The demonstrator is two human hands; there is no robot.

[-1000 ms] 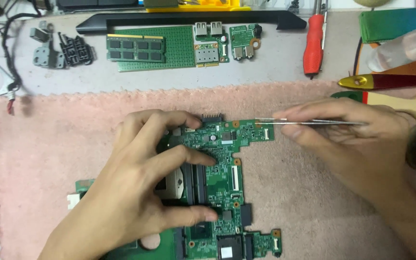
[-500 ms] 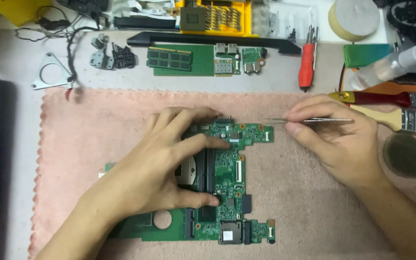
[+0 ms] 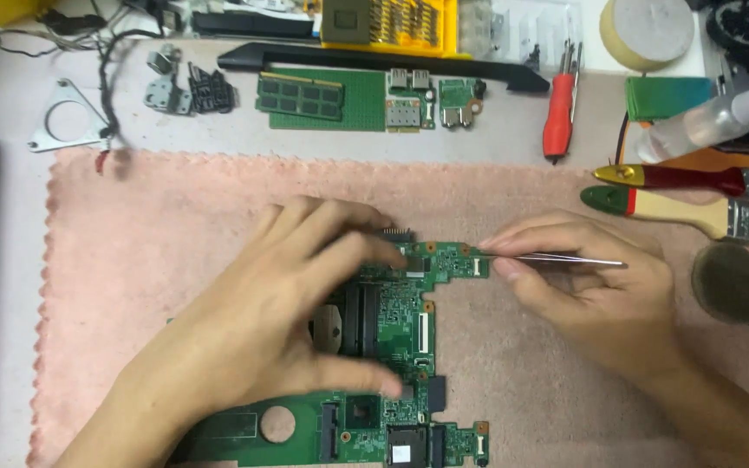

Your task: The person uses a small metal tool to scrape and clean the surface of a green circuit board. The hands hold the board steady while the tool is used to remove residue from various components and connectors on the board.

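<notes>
A green laptop mainboard (image 3: 396,325) lies on a pink cloth (image 3: 175,243). My left hand (image 3: 279,303) is spread flat over the board's left and middle part, pressing it down with fingers apart. My right hand (image 3: 582,295) pinches thin metal tweezers (image 3: 556,258), held level. Their tip reaches the small white connector at the board's upper right corner (image 3: 477,263).
Beyond the cloth lie a memory stick on a green board (image 3: 314,97), small green cards (image 3: 431,102), a black bar (image 3: 374,61), metal hinges (image 3: 185,88), a red screwdriver (image 3: 558,113). Brushes (image 3: 695,195), a clear bottle (image 3: 704,121) and a dark round pad (image 3: 730,282) are at right.
The view has shifted, so the board and both hands sit lower in the picture. The tweezers' tip has come left onto the board's upper right corner. My left hand stays on the board.
</notes>
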